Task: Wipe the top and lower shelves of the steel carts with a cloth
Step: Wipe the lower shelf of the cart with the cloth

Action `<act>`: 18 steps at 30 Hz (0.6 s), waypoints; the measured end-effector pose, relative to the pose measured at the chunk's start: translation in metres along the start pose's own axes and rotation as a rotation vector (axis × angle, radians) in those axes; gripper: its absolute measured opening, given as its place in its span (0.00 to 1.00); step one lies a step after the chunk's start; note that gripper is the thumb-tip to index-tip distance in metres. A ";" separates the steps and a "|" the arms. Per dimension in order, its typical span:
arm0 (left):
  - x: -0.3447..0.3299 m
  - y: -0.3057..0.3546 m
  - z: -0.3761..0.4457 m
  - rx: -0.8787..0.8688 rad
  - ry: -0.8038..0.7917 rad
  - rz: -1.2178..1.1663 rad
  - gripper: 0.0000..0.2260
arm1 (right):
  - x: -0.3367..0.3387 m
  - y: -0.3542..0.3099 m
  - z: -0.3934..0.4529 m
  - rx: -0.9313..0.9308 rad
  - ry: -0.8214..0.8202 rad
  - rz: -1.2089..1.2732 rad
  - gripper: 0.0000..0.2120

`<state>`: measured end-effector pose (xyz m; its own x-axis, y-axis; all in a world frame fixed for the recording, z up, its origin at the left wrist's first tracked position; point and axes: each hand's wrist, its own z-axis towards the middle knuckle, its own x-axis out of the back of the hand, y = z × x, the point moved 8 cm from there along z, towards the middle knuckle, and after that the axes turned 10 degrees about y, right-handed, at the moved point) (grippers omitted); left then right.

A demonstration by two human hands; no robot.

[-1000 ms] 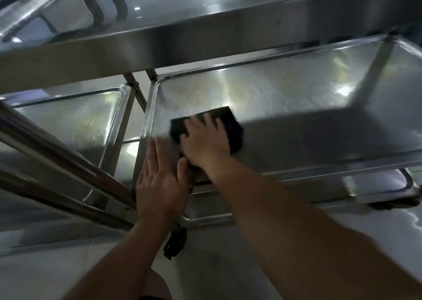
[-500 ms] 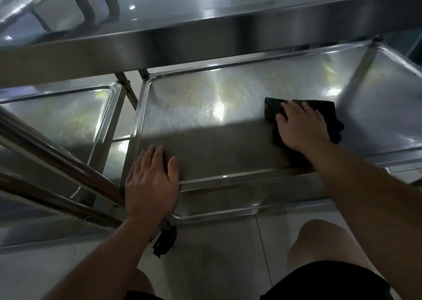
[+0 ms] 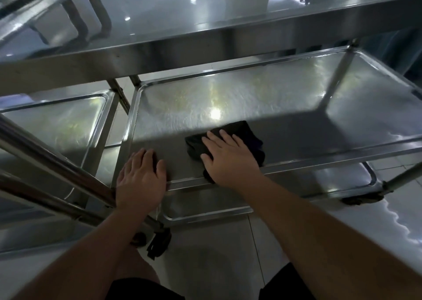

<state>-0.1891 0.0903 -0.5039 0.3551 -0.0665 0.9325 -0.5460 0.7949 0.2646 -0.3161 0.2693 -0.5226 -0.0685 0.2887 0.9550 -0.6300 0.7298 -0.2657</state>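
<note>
A dark cloth [image 3: 246,130] lies flat on the middle shelf [image 3: 285,99] of the steel cart, near its front edge. My right hand [image 3: 228,158] presses down on the cloth with straight, spread fingers. My left hand [image 3: 141,176] rests flat on the shelf's front left corner, fingers straight, holding nothing. The cart's top shelf [image 3: 205,25] spans the view above. A lower shelf [image 3: 205,206] shows beneath the front rim.
A second steel cart [image 3: 57,121] stands to the left, its push-handle bars [image 3: 45,162] crossing in front of it. Black caster wheels [image 3: 159,242] sit on the tiled floor. My knees and dark shorts fill the bottom edge.
My right hand slid the cloth from the shelf's left to its right side, then back toward the middle. My left hand stayed on the front left corner.
</note>
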 end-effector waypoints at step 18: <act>-0.027 0.149 -0.019 -0.438 -0.101 0.012 0.21 | 0.079 0.253 -0.057 -0.392 0.054 -0.145 0.30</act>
<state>-0.2656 0.2216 -0.4946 0.2629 -0.0966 0.9600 -0.1694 0.9749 0.1444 -0.4369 0.5126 -0.5217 0.0462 0.1905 0.9806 -0.2876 0.9426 -0.1695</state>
